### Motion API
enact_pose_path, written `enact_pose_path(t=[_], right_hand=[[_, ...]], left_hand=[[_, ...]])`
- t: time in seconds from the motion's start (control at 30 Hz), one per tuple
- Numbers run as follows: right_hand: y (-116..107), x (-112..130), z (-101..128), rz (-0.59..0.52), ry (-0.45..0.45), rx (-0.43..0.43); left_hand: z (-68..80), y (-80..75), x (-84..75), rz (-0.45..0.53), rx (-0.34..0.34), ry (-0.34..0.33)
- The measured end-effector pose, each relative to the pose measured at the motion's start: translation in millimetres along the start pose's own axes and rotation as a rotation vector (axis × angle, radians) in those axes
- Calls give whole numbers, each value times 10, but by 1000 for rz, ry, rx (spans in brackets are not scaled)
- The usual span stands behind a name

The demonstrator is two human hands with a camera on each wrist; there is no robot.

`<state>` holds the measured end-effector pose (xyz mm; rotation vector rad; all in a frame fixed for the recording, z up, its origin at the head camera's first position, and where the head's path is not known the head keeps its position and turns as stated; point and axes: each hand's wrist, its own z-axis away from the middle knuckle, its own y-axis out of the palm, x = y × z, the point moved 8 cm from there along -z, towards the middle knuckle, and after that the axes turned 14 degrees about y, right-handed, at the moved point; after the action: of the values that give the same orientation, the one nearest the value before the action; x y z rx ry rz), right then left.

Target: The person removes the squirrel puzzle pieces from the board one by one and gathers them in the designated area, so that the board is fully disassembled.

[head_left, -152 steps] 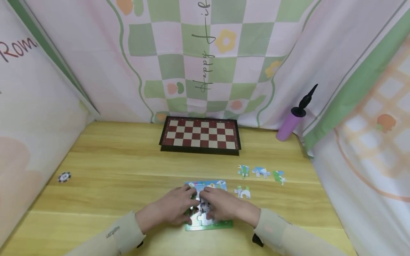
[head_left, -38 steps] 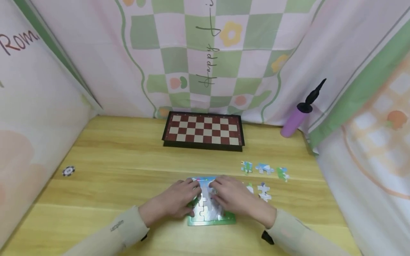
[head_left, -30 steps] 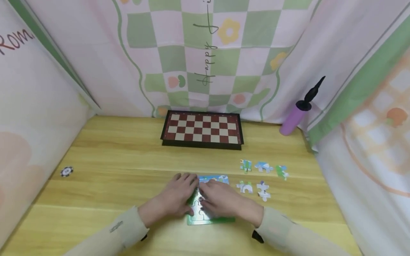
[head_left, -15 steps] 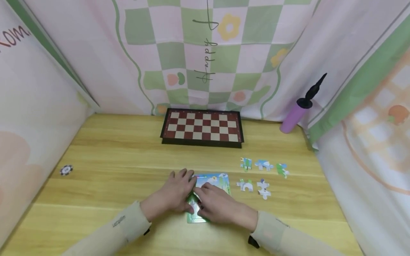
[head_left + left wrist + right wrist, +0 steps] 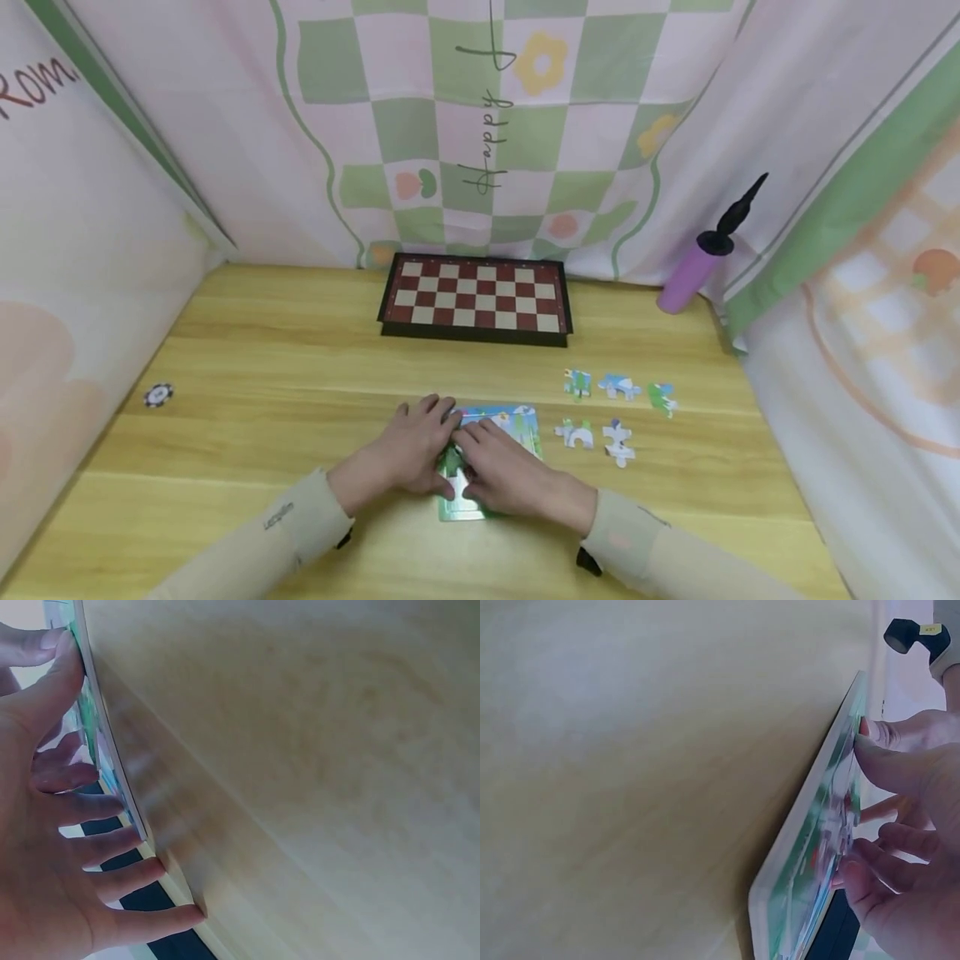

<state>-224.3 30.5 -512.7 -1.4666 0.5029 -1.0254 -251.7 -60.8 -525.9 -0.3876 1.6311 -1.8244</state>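
Both hands are lying on the puzzle board (image 5: 517,422) near the front edge of the table (image 5: 262,367). The left hand (image 5: 416,446) is pressing the board's left side with its fingers spread and straight. The right hand (image 5: 498,475) is resting on top, fingers pressing down on the pieces — it is gripping nothing. Five loose puzzle pieces (image 5: 615,408) are lying toward the right edge, just beside the board. A chessboard (image 5: 476,300) is sitting at the back edge.

Head: I look forward and down over the surface (image 5: 247,367).
Wrists: close, skimming it, sharing the puzzle board (image 5: 810,847).
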Motion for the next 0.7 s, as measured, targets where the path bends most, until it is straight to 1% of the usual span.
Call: enact_pose_path(t=[0.17, 0.3, 0.57, 0.7], right_hand=[[1, -2, -1, -24, -1, -7], [4, -10, -4, -59, 11, -14], [-21, -5, -25, -55, 15, -77], [-21, 7, -27, -94, 22, -57]], left_hand=[[3, 8, -3, 15, -13, 4], [-2, 28, 3, 23, -7, 2], [-11, 37, 18, 34, -6, -15], [-9, 29, 14, 43, -14, -13]])
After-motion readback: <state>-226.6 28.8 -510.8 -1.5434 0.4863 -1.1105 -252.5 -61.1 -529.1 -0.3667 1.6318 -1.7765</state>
